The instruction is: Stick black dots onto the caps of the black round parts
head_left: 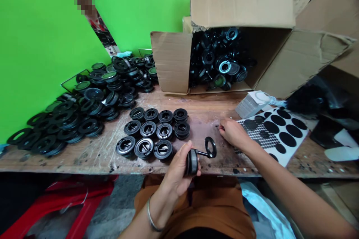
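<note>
L hand (pixel 176 168), front of worktop (pixel 210 101): grip clamped round a black knob-like unit (pixel 193 161) w/ ribbed grey rim, held on edge just above the worktop's near edge. From the unit a thin arm runs to the R & ends in a black ring (pixel 210 147), standing near-upright, clear of the fingers. A metal bangle (pixel 153 214) circles the L wrist. R hand (pixel 231 132): low over the worktop, fingers curled; can't tell whether the tips meet or pinch anything. Small black specks (pixel 217 126) lie just beside the fingertips.

Ctr: eleven similar round units (pixel 148 130) in rows of 4, 4 & 3, slotted faces up. Far L: large heap of black round parts (pixel 92 108), some w/ green faces, by the green wall (pixel 157 3). Back: open cardboard box (pixel 171 59) on its side, holding more of the same kind. R: sheet w/ large black discs (pixel 287 136), partly overlapping a sheet of small dots (pixel 258 129); stack of cards (pixel 249 106) behind.
</note>
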### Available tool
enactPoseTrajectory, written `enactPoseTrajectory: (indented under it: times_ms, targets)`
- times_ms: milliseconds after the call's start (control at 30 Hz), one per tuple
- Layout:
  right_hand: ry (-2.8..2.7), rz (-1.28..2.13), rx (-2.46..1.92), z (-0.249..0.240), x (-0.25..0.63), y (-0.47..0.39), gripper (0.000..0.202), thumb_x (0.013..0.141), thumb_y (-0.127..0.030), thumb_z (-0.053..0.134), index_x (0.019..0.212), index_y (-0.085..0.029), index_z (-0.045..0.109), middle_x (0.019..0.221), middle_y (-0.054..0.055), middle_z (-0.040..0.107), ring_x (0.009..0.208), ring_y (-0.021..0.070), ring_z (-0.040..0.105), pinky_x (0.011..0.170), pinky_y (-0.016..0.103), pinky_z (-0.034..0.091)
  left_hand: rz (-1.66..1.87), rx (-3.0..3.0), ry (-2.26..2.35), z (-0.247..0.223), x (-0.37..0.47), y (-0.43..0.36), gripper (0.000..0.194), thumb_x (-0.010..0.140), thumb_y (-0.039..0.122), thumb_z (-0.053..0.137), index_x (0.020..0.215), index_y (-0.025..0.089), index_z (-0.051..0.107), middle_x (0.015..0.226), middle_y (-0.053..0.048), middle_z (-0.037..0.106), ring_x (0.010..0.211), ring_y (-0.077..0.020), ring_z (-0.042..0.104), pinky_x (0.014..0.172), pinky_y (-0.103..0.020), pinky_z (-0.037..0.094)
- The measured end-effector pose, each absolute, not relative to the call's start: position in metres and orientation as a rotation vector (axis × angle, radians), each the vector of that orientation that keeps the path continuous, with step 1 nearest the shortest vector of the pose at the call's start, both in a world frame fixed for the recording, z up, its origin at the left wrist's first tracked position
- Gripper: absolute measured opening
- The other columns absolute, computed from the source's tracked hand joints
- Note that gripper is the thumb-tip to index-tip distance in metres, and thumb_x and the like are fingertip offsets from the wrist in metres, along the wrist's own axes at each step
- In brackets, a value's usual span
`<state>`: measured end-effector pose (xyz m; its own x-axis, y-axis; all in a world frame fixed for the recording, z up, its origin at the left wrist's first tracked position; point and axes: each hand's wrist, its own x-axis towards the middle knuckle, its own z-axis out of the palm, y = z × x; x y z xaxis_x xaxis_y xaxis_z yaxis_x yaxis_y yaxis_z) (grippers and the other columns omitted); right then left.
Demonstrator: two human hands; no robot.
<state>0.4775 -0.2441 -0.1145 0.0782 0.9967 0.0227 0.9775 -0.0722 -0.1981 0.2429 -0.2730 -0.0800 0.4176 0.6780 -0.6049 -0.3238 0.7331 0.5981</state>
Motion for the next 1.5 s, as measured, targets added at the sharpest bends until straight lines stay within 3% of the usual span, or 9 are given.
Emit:
enactPoseTrajectory:
  times_ms: [233, 467, 767, 967, 1200, 1333, 1400, 1500]
  targets:
    - [-1.973, 0.046, -2.162, -0.112, 0.469, -0.255, 0.012, 0.083, -0.011, 0.05, 0.079, -0.014, 0.061, 0.088, 0.013, 0.063, 0.088, 0.0252, 0.056, 0.079, 0.033, 0.041, 0.778, 0.538, 0.913, -0.079, 0.242, -0.275, 0.041, 0.078, 0.056, 0.067, 0.086, 0.02, 0.049, 0.058, 0.006, 0.053, 0.045, -0.0086, 0.05, 0.039, -0.017, 0.042]
    - [-1.871, 0.045, -1.419, -0.068, 0.437, -0.305, 0.009, 0.082, -0.012, 0.058, 0.078, -0.02, 0.057, 0.103, 0.007, 0.056, 0.106, 0.0247, 0.049, 0.095, 0.042, 0.039, 0.866, 0.718, 0.961, -0.077, 0.243, -0.279, 0.035, 0.084, 0.053, 0.061, 0.083, 0.022, 0.044, 0.058, 0.007, 0.051, 0.046, -0.0093, 0.049, 0.042, -0.021, 0.047]
    - [-2.061, -0.122, -1.401, -0.068, 0.411, -0.313, 0.011, 0.081, -0.006, 0.059, 0.082, -0.016, 0.06, 0.108, 0.011, 0.057, 0.112, 0.03, 0.045, 0.102, 0.056, 0.034, 0.87, 0.765, 0.96, -0.073, 0.246, -0.284, 0.038, 0.08, 0.055, 0.065, 0.082, 0.021, 0.046, 0.059, 0.007, 0.048, 0.046, -0.0081, 0.045, 0.042, -0.021, 0.047]
    - [-2.045, -0.08, -1.365, -0.069, 0.413, -0.314, 0.011, 0.083, -0.008, 0.059, 0.085, -0.019, 0.062, 0.11, 0.01, 0.058, 0.114, 0.0295, 0.047, 0.103, 0.058, 0.035, 0.896, 0.661, 0.929, -0.073, 0.247, -0.286, 0.039, 0.079, 0.054, 0.067, 0.08, 0.02, 0.048, 0.059, 0.007, 0.048, 0.046, -0.0082, 0.046, 0.041, -0.019, 0.045]
    - [-1.929, -0.013, -1.36, -0.094, 0.408, -0.329, 0.029, 0.088, -0.008, 0.055, 0.112, -0.022, 0.065, 0.135, 0.014, 0.051, 0.135, 0.0323, 0.038, 0.102, 0.057, 0.041, 0.955, 0.472, 0.916, -0.073, 0.247, -0.283, 0.04, 0.078, 0.053, 0.069, 0.083, 0.018, 0.051, 0.062, 0.006, 0.052, 0.048, -0.0079, 0.049, 0.041, -0.018, 0.042]
    - [-1.99, -0.094, -1.578, -0.097, 0.396, -0.347, 0.048, 0.087, -0.006, 0.05, 0.133, -0.019, 0.055, 0.148, 0.02, 0.04, 0.142, 0.0381, 0.026, 0.107, 0.068, 0.028, 0.945, 0.541, 0.892, -0.071, 0.247, -0.28, 0.038, 0.079, 0.052, 0.069, 0.085, 0.019, 0.052, 0.063, 0.006, 0.053, 0.048, -0.0083, 0.05, 0.043, -0.019, 0.045]
    - [-1.957, -0.009, -1.573, -0.091, 0.398, -0.35, 0.044, 0.089, -0.008, 0.05, 0.13, -0.02, 0.059, 0.144, 0.018, 0.045, 0.141, 0.0366, 0.029, 0.108, 0.066, 0.028, 0.849, 0.47, 0.896, -0.071, 0.247, -0.279, 0.037, 0.078, 0.05, 0.07, 0.083, 0.019, 0.051, 0.061, 0.005, 0.053, 0.048, -0.0087, 0.05, 0.041, -0.018, 0.043]
    - [-1.699, 0.365, -1.445, -0.08, 0.413, -0.342, 0.024, 0.094, -0.023, 0.049, 0.107, -0.024, 0.069, 0.125, 0.012, 0.06, 0.126, 0.0281, 0.05, 0.103, 0.05, 0.043, 0.699, 0.311, 0.853, -0.07, 0.245, -0.28, 0.032, 0.08, 0.046, 0.068, 0.085, 0.019, 0.051, 0.058, 0.004, 0.054, 0.044, -0.0082, 0.047, 0.037, -0.015, 0.037]
